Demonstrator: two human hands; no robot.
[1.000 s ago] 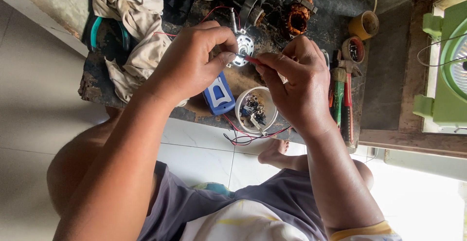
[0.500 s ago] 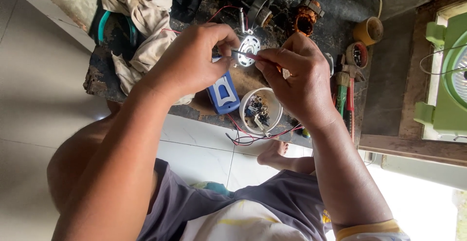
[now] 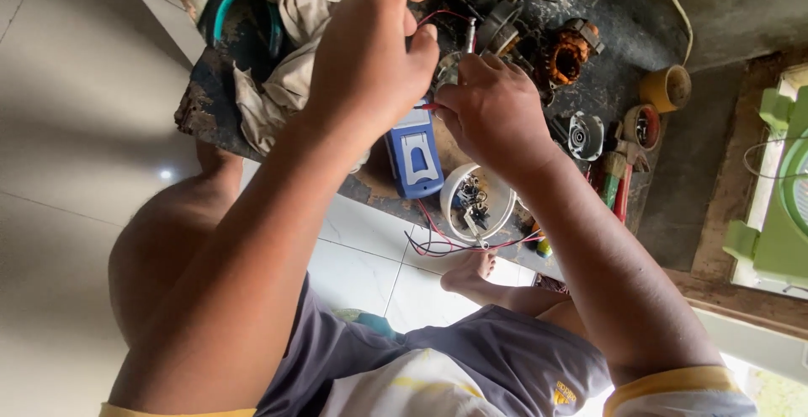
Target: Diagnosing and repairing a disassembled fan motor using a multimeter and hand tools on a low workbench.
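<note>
Two hands meet above the cluttered workboard [image 3: 210,110]: our left hand [image 3: 366,55] and right hand [image 3: 492,114] pinch closed on a small metal motor part [image 3: 450,68], mostly hidden, red wire [image 3: 438,17] trailing. We judge we're fitting wiring; next needs a steady, fine grip. Beneath lies a blue meter [image 3: 415,154].

Both forearms are reaching forward, converging over the counter [image 3: 210,110]. Left hand [image 3: 370,55] is curling, fingers pinching toward the right hand [image 3: 492,114], which is closing into a fist-like grip, knuckles up, hands touching.
</note>
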